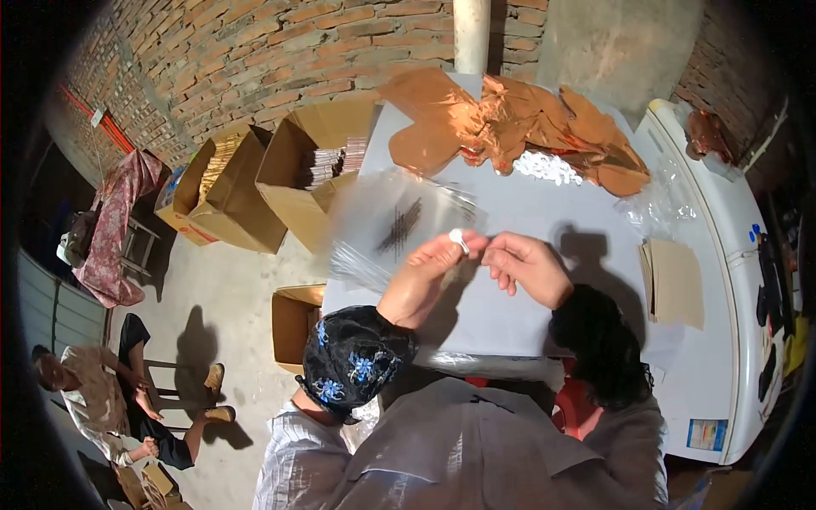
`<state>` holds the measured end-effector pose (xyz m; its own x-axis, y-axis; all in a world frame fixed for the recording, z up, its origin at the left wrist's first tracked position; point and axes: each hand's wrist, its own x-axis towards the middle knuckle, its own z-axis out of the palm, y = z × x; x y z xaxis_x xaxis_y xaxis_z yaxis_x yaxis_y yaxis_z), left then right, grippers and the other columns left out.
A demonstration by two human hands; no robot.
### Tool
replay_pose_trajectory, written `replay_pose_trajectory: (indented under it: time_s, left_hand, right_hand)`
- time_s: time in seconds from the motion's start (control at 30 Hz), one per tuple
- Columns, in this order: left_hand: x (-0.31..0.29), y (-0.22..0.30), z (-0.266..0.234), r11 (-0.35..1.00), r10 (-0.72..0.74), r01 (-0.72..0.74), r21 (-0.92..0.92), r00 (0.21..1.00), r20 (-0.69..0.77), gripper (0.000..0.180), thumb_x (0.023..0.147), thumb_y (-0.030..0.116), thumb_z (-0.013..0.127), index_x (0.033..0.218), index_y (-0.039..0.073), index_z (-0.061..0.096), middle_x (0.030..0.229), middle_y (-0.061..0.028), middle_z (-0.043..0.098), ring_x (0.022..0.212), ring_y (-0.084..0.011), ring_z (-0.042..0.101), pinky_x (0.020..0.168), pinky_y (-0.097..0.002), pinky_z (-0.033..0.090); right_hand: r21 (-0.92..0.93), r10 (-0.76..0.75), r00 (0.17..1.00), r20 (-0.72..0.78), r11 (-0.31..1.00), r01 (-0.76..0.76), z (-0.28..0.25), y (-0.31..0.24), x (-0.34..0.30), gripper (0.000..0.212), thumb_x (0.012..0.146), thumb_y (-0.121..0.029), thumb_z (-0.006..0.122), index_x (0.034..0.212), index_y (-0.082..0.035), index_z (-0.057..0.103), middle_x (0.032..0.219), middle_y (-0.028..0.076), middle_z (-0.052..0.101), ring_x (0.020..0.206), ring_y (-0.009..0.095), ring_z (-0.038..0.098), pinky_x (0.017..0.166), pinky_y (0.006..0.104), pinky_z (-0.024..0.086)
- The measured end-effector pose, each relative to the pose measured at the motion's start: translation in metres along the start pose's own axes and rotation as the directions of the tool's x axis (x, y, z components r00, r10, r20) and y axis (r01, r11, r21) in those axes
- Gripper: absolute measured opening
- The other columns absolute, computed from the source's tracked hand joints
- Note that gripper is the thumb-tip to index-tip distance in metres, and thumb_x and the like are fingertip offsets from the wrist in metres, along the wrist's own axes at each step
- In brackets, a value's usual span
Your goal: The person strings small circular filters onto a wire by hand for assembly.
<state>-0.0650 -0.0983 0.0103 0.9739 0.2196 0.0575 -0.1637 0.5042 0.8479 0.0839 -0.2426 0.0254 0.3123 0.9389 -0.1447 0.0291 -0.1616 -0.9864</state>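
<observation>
My left hand [427, 270] is closed over the table, with a small white plastic piece [458, 240] pinched between thumb and fingers. Just right of it, my right hand [529, 262] has its fingers curled and pressed together close to the left fingertips; whether anything is in them is hidden. Beneath and left of my left hand lies a stack of clear plastic bags [361, 208], with a bundle of thin dark strands [401, 228] showing on it. Farther back, a heap of similar white pieces [548, 168] sits at the edge of a crumpled copper-coloured sheet [510, 115].
Beige card sheets [676, 280] lie at the right, next to a white appliance [714, 357]. Clear film [663, 200] lies behind them. Open cardboard boxes [310, 157] holding packed items stand left of the table [527, 323]. A person [110, 391] sits at lower left.
</observation>
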Motion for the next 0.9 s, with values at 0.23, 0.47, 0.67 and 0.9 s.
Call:
replay_pose_trajectory:
  time_s: [0.23,0.47,0.67,0.9]
  left_hand:
    - [-0.001,-0.008,-0.006,0.991,0.052,-0.037,0.130,0.992,-0.114,0.038,0.097,0.021,0.045,0.125,-0.003,0.051,0.122,-0.0098,0.058,0.117,-0.0185,0.050,0.106,-0.0322,0.031]
    - [-0.002,0.003,-0.002,0.991,-0.123,0.127,0.036,0.988,-0.096,0.034,0.095,0.023,0.041,0.106,-0.003,0.059,0.109,-0.0074,0.061,0.104,-0.0144,0.053,0.098,-0.0295,0.035]
    - [-0.005,0.008,-0.004,0.959,-0.206,0.168,0.230,0.967,0.152,0.044,0.098,0.029,0.030,0.101,-0.003,0.059,0.092,-0.0117,0.064,0.087,-0.0194,0.058,0.085,-0.0307,0.042]
    - [-0.005,-0.007,0.016,0.871,-0.343,0.308,0.382,0.939,0.026,0.046,0.097,0.032,0.027,0.095,-0.003,0.057,0.083,-0.0135,0.063,0.066,-0.0225,0.061,0.057,-0.0313,0.049]
  right_hand:
    - [-0.690,-0.565,0.821,-0.081,0.626,0.363,0.011,-0.010,-0.003,0.010,0.086,-0.008,0.061,0.096,-0.007,0.063,0.085,0.004,0.059,0.069,0.016,0.056,0.061,0.0291,0.044]
    - [-0.536,-0.420,0.853,0.310,0.664,0.522,-0.010,-0.037,-0.002,0.018,0.085,-0.005,0.061,0.103,0.000,0.061,0.091,0.011,0.056,0.085,0.021,0.061,0.074,0.0308,0.049]
    - [-0.521,-0.352,0.860,0.368,0.689,0.505,0.013,-0.042,-0.015,0.023,0.082,-0.003,0.063,0.105,-0.004,0.059,0.092,0.011,0.059,0.085,0.024,0.061,0.073,0.0329,0.050]
    - [-0.713,-0.241,0.914,0.327,0.571,0.406,0.015,-0.020,-0.030,0.022,0.077,-0.014,0.067,0.095,-0.010,0.055,0.086,0.011,0.056,0.076,0.032,0.061,0.064,0.0396,0.051]
